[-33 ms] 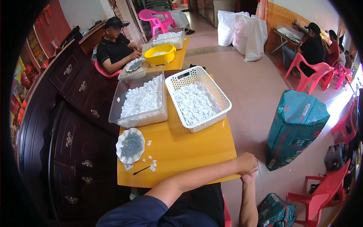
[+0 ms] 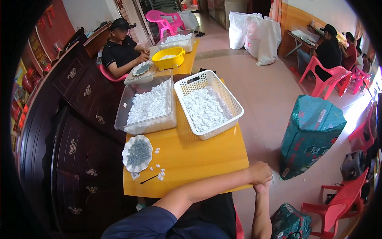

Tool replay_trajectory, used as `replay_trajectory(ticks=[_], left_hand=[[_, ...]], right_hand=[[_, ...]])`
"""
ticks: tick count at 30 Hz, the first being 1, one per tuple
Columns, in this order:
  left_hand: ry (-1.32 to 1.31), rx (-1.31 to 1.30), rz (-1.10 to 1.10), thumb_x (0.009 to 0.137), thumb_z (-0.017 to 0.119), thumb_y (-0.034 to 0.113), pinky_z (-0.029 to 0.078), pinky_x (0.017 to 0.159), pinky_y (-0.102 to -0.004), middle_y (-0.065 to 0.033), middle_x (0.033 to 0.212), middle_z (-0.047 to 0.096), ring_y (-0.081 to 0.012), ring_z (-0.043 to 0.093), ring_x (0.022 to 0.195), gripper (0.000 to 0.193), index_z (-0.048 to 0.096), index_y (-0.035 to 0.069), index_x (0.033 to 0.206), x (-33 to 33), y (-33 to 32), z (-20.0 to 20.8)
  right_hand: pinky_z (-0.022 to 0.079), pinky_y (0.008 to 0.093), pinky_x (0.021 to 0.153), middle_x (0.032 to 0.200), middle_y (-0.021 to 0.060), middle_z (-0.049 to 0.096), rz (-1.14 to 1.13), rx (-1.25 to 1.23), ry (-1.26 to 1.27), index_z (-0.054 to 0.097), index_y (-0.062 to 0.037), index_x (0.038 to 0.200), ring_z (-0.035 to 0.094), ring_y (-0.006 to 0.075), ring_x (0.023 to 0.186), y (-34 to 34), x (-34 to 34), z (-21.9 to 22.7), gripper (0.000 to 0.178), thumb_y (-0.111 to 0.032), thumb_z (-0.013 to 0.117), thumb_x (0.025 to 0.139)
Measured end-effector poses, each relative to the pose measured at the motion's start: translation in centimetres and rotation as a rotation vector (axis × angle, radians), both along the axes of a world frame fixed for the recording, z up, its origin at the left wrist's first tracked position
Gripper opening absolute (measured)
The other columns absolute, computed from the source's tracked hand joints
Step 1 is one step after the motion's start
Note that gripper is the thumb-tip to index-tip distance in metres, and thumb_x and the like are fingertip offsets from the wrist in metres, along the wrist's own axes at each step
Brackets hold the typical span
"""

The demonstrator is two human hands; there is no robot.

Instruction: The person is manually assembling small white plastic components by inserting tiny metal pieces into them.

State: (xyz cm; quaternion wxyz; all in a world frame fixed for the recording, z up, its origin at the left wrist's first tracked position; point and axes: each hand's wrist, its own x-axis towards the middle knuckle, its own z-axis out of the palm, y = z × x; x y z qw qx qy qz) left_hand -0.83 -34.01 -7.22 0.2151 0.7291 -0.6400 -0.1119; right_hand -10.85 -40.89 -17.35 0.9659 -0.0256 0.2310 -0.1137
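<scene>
My left arm reaches across the front of the yellow table (image 2: 191, 157) to its right corner. There my left hand (image 2: 260, 173) is closed, back upward, and meets my right hand (image 2: 261, 186) just beyond the edge. The right hand is mostly covered by the left, so its fingers are hidden. Left of my arm lie several small white plastic pieces (image 2: 161, 174) and a thin black stick (image 2: 149, 179). A white wavy-rimmed plate (image 2: 149, 162) holds a heap of small grey nail-like pieces (image 2: 138, 153). Neither hand touches these.
Behind stand a clear bin (image 2: 149, 126) and a white basket (image 2: 217, 133), both full of white pieces. A yellow tub (image 2: 175, 61) and a seated person (image 2: 119, 53) are farther off. Dark drawers (image 2: 79, 131) flank the left; a teal bag (image 2: 306, 139) stands right.
</scene>
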Motion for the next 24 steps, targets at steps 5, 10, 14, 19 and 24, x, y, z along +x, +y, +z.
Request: replay_trajectory(ticks=[5, 10, 14, 19, 24], left_hand=[[0.002, -0.136, -0.037, 0.09, 0.065, 0.026, 0.053, 0.084, -0.0476, -0.0169, 0.101, 0.071, -0.0366, 0.065, 0.101, 0.023, 0.072, 0.006, 0.08, -1.9, 1.2, 1.4], [-0.015, -0.355, -0.043, 0.093, 0.063, 0.02, 0.049, 0.096, -0.0464, -0.018, 0.12, 0.065, -0.036, 0.058, 0.117, 0.019, 0.07, 0.002, 0.091, -2.2, 3.7, 4.0], [0.129, -0.711, 0.162, 0.093, 0.068, 0.015, 0.049, 0.1, -0.0449, -0.0173, 0.116, 0.066, -0.0355, 0.06, 0.116, 0.019, 0.069, 0.002, 0.107, -2.7, 9.1, 7.5], [0.292, -0.656, 0.446, 0.094, 0.067, 0.01, 0.054, 0.085, -0.0396, -0.0127, 0.097, 0.072, -0.0309, 0.069, 0.093, 0.01, 0.072, 0.002, 0.097, -4.5, 18.6, 8.1], [0.407, -0.713, 0.549, 0.095, 0.067, 0.011, 0.054, 0.074, -0.0407, -0.015, 0.086, 0.07, -0.0337, 0.068, 0.082, 0.013, 0.07, 0.0, 0.092, -7.7, 24.4, 8.1]], right_hand=[[0.044, 0.0467, 0.114, 0.136, 0.013, 0.059, -0.117, 0.111, -0.106, 0.055, -0.008, 0.134, 0.052, 0.0273, 0.133, -1.5, -1.3, 0.9, 0.036, -0.031, 0.048, 0.106], [0.046, 0.0453, 0.111, 0.129, 0.0122, 0.063, -0.069, 0.072, -0.26, 0.059, -0.0046, 0.127, 0.056, 0.0262, 0.128, -2.0, -1.4, 3.8, 0.031, -0.024, 0.045, 0.108], [0.058, 0.0344, 0.089, 0.102, 0.0084, 0.071, -0.042, 0.042, -0.246, 0.065, -0.0067, 0.107, 0.069, 0.0236, 0.097, -4.0, -0.7, 6.8, 0.023, -0.024, 0.05, 0.107], [0.057, 0.041, 0.091, 0.116, 0.0173, 0.067, -0.111, -0.013, -0.141, 0.063, -0.0006, 0.114, 0.066, 0.0302, 0.106, 0.2, 6.8, 18.1, 0.031, -0.027, 0.048, 0.108], [0.053, 0.0403, 0.092, 0.119, 0.0152, 0.065, 0.03, -0.455, -0.24, 0.061, 0.001, 0.124, 0.062, 0.0285, 0.1, 7.5, 19.2, 27.1, 0.038, -0.031, 0.05, 0.108]])
